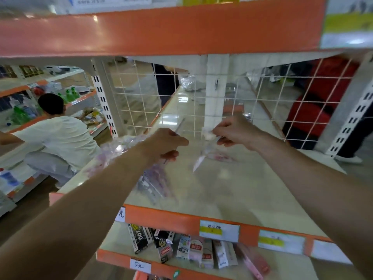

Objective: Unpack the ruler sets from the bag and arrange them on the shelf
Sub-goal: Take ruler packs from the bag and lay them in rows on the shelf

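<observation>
Both my hands are raised over the cream shelf board (232,190). My left hand (165,144) is curled round the top of a clear plastic bag (155,182) that hangs below it with pinkish ruler sets inside. My right hand (232,132) pinches a small white scrap (207,134) at the top edge of another clear packet (214,156), whose pink-printed body hangs down to the shelf. More crumpled clear plastic (119,146) bulges to the left of my left wrist. The image is blurred, so the packets' contents are hard to read.
A white wire grid (181,102) backs the shelf, with an orange beam (161,31) overhead. The orange front rail (187,221) carries price labels. Small boxed goods (181,249) lie on the lower shelf. A crouching person in white (58,138) is at the left.
</observation>
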`<state>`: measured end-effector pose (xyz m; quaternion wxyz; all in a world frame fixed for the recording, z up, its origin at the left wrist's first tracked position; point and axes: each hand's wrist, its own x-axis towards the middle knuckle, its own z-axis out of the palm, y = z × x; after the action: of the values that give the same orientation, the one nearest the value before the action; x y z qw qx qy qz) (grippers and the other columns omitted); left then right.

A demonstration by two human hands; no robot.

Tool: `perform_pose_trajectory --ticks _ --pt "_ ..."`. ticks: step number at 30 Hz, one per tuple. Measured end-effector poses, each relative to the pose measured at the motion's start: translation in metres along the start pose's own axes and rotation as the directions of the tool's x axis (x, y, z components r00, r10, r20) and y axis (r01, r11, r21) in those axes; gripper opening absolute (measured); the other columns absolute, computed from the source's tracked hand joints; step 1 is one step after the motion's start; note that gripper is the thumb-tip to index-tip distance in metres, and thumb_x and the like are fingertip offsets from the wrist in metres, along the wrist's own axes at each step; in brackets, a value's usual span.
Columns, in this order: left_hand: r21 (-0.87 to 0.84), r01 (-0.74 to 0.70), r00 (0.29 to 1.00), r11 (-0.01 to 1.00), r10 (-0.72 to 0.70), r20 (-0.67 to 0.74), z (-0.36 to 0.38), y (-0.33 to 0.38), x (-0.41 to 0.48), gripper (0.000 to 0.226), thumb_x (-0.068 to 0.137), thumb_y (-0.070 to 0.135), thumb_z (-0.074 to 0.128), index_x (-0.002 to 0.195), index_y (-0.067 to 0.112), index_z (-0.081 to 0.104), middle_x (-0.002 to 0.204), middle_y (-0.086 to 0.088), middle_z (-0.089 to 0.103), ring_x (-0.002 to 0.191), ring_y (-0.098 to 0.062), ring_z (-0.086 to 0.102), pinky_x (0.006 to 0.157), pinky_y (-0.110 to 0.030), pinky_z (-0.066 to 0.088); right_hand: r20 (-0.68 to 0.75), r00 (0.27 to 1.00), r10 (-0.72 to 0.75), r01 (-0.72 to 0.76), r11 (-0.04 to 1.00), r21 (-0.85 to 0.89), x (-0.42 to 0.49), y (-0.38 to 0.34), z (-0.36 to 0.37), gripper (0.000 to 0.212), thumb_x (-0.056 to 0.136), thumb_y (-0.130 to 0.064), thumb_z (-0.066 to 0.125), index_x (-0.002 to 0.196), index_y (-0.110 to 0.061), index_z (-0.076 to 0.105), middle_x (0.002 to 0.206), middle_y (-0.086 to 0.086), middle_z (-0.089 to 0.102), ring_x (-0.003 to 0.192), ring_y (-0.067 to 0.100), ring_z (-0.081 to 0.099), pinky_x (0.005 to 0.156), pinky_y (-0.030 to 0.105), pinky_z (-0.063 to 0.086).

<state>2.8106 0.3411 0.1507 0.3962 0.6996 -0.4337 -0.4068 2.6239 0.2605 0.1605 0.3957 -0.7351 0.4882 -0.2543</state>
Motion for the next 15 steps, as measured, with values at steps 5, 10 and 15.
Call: perform_pose_trajectory --ticks 5,10,15 --pt "-0.093 0.099 0.986 0.991 -0.085 0.140 0.051 0.021 0.006 0.021 0.086 0.025 0.067 0.079 0.008 0.057 0.065 -0.008 0.059 0.033 -0.010 0.042 0.035 -0.015 0.034 -0.161 0.948 -0.276 0.189 0.890 -0.414 -0.021 0.013 -0.016 0.009 0.086 -0.027 0.064 0.078 -0.023 0.064 0.081 -0.009 0.064 0.079 0.012 0.062 0.071 0.032 0.050" --pt "-0.265 0.173 0.948 0.949 -0.088 0.306 0.078 0.019 0.013 0.018 0.090 0.033 0.060 0.099 0.017 0.060 0.065 0.000 0.060 0.033 -0.005 0.031 0.034 -0.012 0.024 -0.066 0.952 -0.299 0.228 0.836 -0.499 -0.036 0.027 -0.010 0.028 0.083 -0.049 0.062 0.091 -0.022 0.061 0.090 -0.007 0.066 0.083 0.015 0.061 0.071 0.032 0.048" --pt "-0.185 0.128 0.964 0.974 -0.078 0.256 0.082 0.005 0.013 0.006 0.089 0.015 0.059 0.085 0.011 0.060 0.070 0.000 0.060 0.038 -0.007 0.030 0.036 -0.012 0.020 0.177 0.950 -0.258 0.309 0.867 -0.392 -0.048 0.039 -0.015 0.020 0.089 -0.034 0.059 0.102 -0.024 0.070 0.097 -0.001 0.070 0.092 0.017 0.064 0.082 0.034 0.051"
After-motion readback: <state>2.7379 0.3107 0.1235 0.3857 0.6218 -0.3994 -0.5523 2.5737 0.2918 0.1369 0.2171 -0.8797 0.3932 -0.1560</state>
